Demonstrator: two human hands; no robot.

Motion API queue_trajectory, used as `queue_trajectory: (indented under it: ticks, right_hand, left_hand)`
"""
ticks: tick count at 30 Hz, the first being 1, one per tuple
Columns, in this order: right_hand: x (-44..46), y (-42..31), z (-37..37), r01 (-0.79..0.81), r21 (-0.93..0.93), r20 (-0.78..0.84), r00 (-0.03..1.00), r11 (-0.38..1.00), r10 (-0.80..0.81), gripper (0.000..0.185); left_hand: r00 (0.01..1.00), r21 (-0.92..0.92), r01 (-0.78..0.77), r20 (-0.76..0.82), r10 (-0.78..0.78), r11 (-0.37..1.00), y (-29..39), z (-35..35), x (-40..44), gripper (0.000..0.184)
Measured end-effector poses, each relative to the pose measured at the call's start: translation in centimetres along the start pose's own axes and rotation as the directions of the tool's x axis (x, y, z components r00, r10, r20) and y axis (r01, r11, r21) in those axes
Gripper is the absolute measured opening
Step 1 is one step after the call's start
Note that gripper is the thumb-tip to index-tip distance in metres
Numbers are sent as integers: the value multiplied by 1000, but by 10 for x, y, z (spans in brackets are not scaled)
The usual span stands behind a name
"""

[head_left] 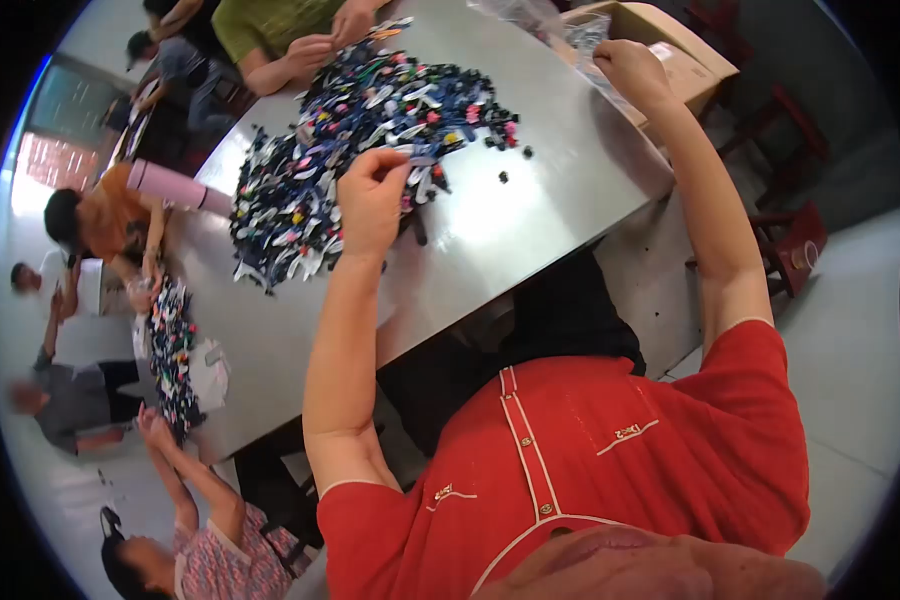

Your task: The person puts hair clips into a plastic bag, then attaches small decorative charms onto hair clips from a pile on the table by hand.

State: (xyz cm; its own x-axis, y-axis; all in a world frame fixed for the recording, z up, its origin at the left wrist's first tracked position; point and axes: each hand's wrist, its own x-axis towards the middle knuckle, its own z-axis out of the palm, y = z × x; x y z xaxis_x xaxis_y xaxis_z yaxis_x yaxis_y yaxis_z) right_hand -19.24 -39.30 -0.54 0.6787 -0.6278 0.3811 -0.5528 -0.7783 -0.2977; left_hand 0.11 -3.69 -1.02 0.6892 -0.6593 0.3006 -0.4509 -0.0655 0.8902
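Observation:
My left hand (372,205) is over the near edge of a big pile of small dark, white and coloured pieces (310,180) on the metal table (560,170). Its thumb and fingers are pinched together, and what they hold cannot be told from the pieces behind. Raised at the right, my right hand (635,75) is closed beside a clear plastic bag (587,32) and an open cardboard box (675,60). Whatever its fingertips grip is too small to name.
A pink bottle (180,187) lies at the pile's left side. Across the table, a person in green (270,35) has both hands at the pile. More people handle a second pile (173,350) at the left. Red stools (785,130) stand at the right.

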Motion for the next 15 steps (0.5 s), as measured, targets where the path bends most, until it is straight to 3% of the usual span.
queue_trajectory:
  ticks: [1,2,3,4,5,7,11,13,14,15]
  right_hand:
    - [-8,-20,-2,41,98,1,999,994,-41,21]
    - [-15,-37,3,182,280,-36,983,943,-179,20]
    - [-26,-65,2,256,479,-20,960,840,-281,22]
    - [-30,-81,16,362,559,14,895,746,-445,25]
    - [-52,-116,-4,219,651,169,892,727,-419,28]
    - [-64,-139,9,443,623,11,819,644,-574,23]
    - [-64,-142,31,480,642,-3,781,598,-624,16]
    - [-64,-135,35,417,577,-47,875,702,-481,10]
    - [-63,-130,37,407,503,-94,902,762,-420,11]
    - [-61,-127,38,403,500,-92,905,767,-416,11]
  left_hand:
    - [1000,7,-4,7,4,1000,1,3,-1,8]
    - [1000,68,11,0,-11,998,12,7,-4,8]
    - [999,55,-46,13,45,997,11,13,-5,8]
    - [998,86,-61,21,59,994,19,21,-7,6]
    - [995,104,-91,40,87,990,24,28,-8,4]
    - [989,116,-149,6,150,982,23,44,-10,3]
    - [974,151,-224,21,224,963,32,46,-16,3]
    - [966,285,-250,9,258,925,21,35,-6,9]
    - [978,404,-191,-5,210,895,15,27,2,15]
    - [951,543,-239,-35,306,805,3,19,13,20]
